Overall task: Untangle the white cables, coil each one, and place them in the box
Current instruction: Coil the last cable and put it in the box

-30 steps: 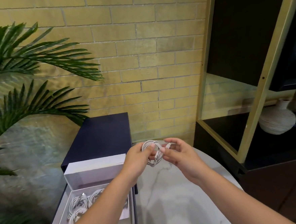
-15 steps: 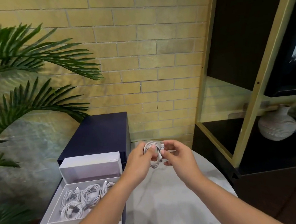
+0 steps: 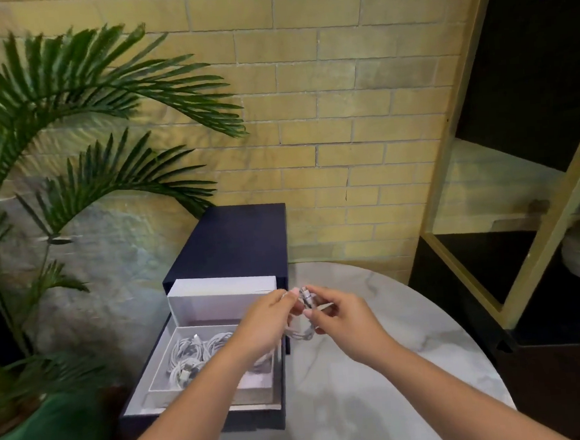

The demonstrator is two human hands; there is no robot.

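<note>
A marble tabletop (image 3: 378, 378) stands against a yellow brick wall (image 3: 327, 131). Above its left edge a coiled white cable (image 3: 302, 334) is pinched from both sides, left hand (image 3: 265, 324) and right hand (image 3: 349, 320) close together on it. Just left, the white box (image 3: 218, 295) lies open, holding other coiled cables (image 3: 192, 359).

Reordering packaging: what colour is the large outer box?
Dark navy; the rectangular outer box shows best in head view.

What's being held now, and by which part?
A coiled white cable: left hand grips its left side, right hand pinches its right side.
</note>
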